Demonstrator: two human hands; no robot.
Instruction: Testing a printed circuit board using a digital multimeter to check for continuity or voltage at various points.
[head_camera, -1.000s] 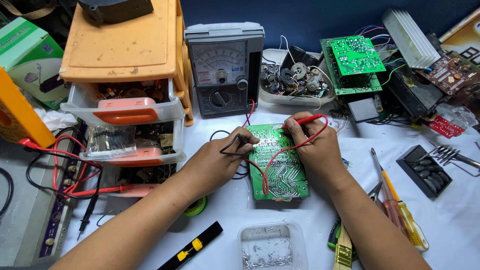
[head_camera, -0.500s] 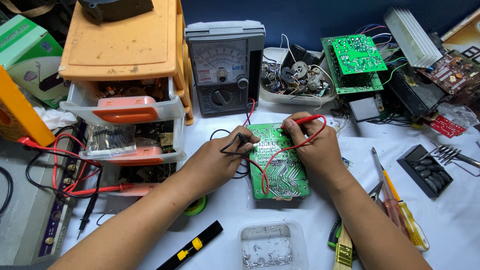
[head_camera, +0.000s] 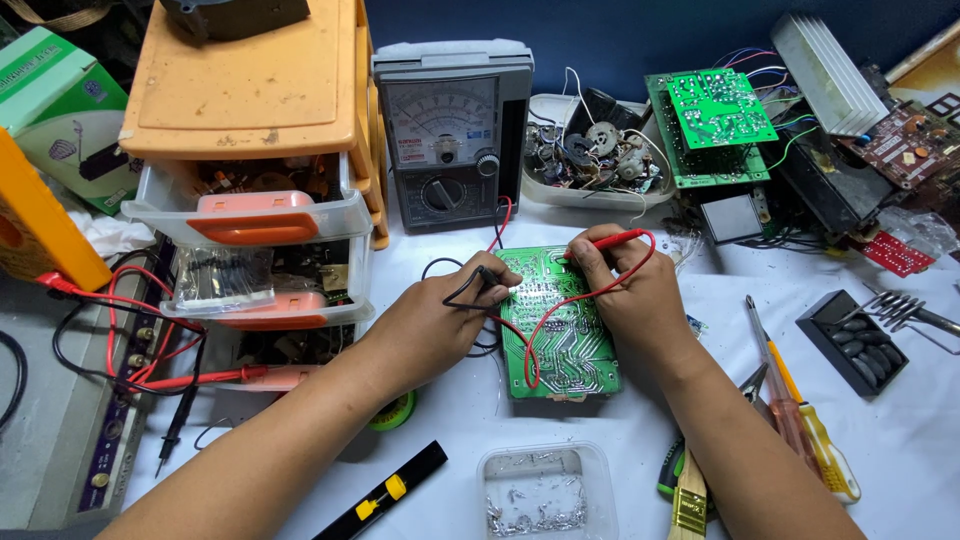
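On the bench (head_camera: 900, 470), seen from the head camera, a green circuit board (head_camera: 560, 330) lies solder side up. Left hand (head_camera: 440, 320) pinches the black probe (head_camera: 487, 277) at the board's left edge; right hand (head_camera: 625, 295) pinches the red probe (head_camera: 612, 241) near its top edge, before the analogue meter (head_camera: 450, 135).

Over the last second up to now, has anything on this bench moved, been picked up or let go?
Nothing visibly changed. The left hand holds the black test probe and the right hand the red test probe, both on the green circuit board, exactly as before. The grey analogue multimeter and orange plastic drawer unit stayed put.
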